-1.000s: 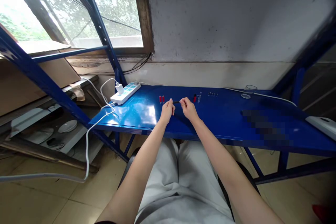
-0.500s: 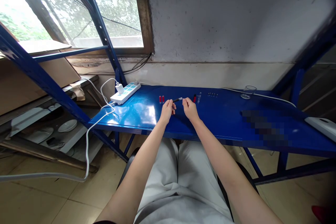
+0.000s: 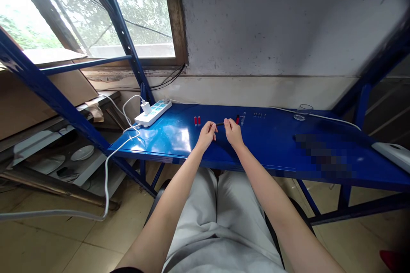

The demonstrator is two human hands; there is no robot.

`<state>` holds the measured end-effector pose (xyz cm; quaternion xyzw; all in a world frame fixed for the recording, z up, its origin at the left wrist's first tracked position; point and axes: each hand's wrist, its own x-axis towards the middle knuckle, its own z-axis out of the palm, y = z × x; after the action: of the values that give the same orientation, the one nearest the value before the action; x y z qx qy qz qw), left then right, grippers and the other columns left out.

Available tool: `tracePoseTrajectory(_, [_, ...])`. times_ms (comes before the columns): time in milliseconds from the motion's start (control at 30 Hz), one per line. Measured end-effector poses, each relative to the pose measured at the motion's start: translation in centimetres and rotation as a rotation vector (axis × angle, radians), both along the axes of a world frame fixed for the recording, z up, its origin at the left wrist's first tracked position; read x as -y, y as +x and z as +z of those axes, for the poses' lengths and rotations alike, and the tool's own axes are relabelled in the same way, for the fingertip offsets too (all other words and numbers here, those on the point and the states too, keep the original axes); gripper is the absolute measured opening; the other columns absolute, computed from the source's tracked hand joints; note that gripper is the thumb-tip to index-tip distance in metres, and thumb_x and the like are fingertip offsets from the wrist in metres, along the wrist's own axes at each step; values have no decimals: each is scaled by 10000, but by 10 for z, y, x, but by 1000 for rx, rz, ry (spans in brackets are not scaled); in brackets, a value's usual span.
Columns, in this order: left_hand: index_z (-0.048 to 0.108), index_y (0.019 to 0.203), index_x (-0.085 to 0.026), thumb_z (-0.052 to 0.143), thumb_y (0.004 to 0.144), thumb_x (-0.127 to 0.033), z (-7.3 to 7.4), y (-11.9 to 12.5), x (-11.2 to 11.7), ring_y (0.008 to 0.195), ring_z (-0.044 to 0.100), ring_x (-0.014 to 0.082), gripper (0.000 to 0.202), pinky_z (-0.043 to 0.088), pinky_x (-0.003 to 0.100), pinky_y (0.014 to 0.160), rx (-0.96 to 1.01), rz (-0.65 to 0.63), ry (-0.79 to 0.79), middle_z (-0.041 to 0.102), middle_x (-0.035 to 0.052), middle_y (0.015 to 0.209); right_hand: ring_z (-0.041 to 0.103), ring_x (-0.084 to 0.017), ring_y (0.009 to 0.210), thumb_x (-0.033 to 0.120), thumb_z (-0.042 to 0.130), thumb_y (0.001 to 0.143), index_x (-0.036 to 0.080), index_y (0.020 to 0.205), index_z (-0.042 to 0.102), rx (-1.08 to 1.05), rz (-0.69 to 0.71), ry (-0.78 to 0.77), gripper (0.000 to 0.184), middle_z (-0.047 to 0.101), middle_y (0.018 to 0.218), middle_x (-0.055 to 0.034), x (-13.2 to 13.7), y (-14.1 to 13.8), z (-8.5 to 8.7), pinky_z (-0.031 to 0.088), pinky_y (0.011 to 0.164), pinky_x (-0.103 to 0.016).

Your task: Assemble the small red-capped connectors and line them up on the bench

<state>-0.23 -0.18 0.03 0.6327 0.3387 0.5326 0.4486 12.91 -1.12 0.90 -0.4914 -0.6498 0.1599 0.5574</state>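
Note:
Between my two hands a slim black tube [image 3: 220,124] is held level above the blue tabletop [image 3: 269,145]. My left hand [image 3: 206,134] is closed in a pinch around its left end. The fingers of my right hand [image 3: 233,132] close over the other end and hide it. Just past my right hand lie a red-and-black tube [image 3: 237,119] and clear tubes [image 3: 243,118]. Two small red tubes with clear ends [image 3: 197,121] stand side by side beyond my left hand. Several tiny clear pieces [image 3: 259,115] form a row further right.
A white power strip [image 3: 153,113] with a plug and cable sits at the table's left end. At the back right is a clear glass cup [image 3: 303,112]. A blurred dark object [image 3: 322,155] lies at right, near a white device [image 3: 392,153]. Blue posts [image 3: 123,30] frame the table.
My right hand has closed over the tube's pale right end, which showed between the hands before. Only the black middle now shows. The things on the table have not moved.

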Motion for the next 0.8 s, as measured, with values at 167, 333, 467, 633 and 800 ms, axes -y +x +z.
tracePoseTrajectory(167, [414, 718, -177, 401, 860, -437, -1, 1, 0, 373, 434, 31, 297, 303, 175, 380, 29, -3, -50, 482, -39, 636, 348, -114, 472, 498, 290, 890, 224, 615, 332, 39, 4, 19, 390, 354, 518, 34, 0, -1, 0, 257, 491, -260])
tracePoseTrajectory(333, [384, 645, -173, 395, 855, -447, 0, 2, 0, 363, 420, 41, 345, 314, 190, 393, 90, -3, -105, 436, -43, 568, 370, -119, 480, 496, 280, 891, 226, 613, 326, 71, 2, 22, 390, 374, 528, 26, 0, -3, -1, 273, 499, -266])
tracePoseTrajectory(467, [357, 617, -176, 407, 844, -458, 2, 2, -1, 363, 402, 43, 366, 317, 192, 400, 136, 19, -163, 399, -51, 522, 365, -115, 474, 506, 263, 892, 225, 620, 342, 81, 12, 27, 399, 371, 524, 29, 2, -6, 1, 281, 504, -266])
tracePoseTrajectory(633, [319, 592, -181, 436, 827, -467, 4, 1, -1, 341, 370, 40, 388, 287, 189, 382, 174, -17, -239, 340, -66, 472, 346, -113, 463, 515, 266, 888, 225, 615, 343, 78, 18, 17, 405, 339, 510, 36, 5, -7, 3, 268, 495, -268])
tracePoseTrajectory(800, [373, 609, -168, 474, 802, -494, 7, -1, 2, 353, 415, 44, 392, 322, 183, 383, 198, -43, -265, 409, -52, 494, 344, -108, 466, 502, 288, 889, 221, 619, 355, 41, 12, 28, 396, 351, 518, 35, 3, -4, 1, 263, 486, -259])
